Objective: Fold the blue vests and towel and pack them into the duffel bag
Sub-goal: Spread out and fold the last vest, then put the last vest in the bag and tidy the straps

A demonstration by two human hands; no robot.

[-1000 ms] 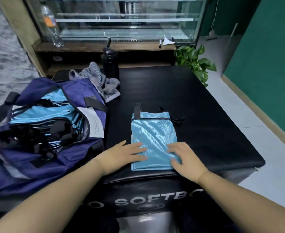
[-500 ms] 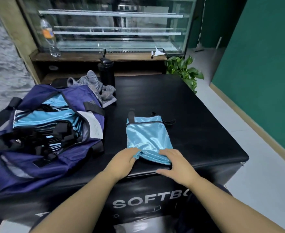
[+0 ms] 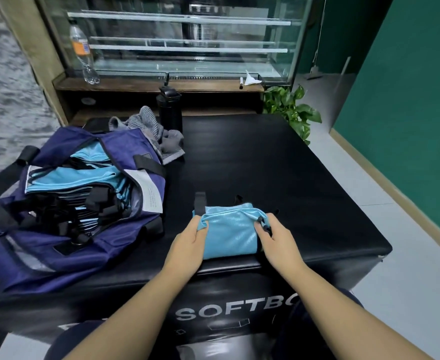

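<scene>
Since half a second ago you have brought the near end of the blue vest [image 3: 230,233] up and over, so it now lies as a shorter, thicker bundle near the front edge of the black table [image 3: 278,172]. Your left hand [image 3: 187,244] has a grip on the vest's left side, fingers curled into the cloth at its upper left corner. Your right hand [image 3: 278,239] pinches the right edge, where the black trim bunches under your fingertips. A black strap [image 3: 200,203] sticks out from the far edge of the bundle.

The duffel bag [image 3: 65,211] sits open on the table to your left, well apart from the vest in your hands, with a stack of folded blue vests [image 3: 76,175] showing inside. The grey towel [image 3: 152,131] lies crumpled behind the bag, just beside a black bottle [image 3: 169,110] standing upright. A glass display case [image 3: 177,40] stands beyond the table, with a clear plastic bottle [image 3: 82,53] on its ledge, and a green plant [image 3: 291,110] sits at the table's far right corner.
</scene>
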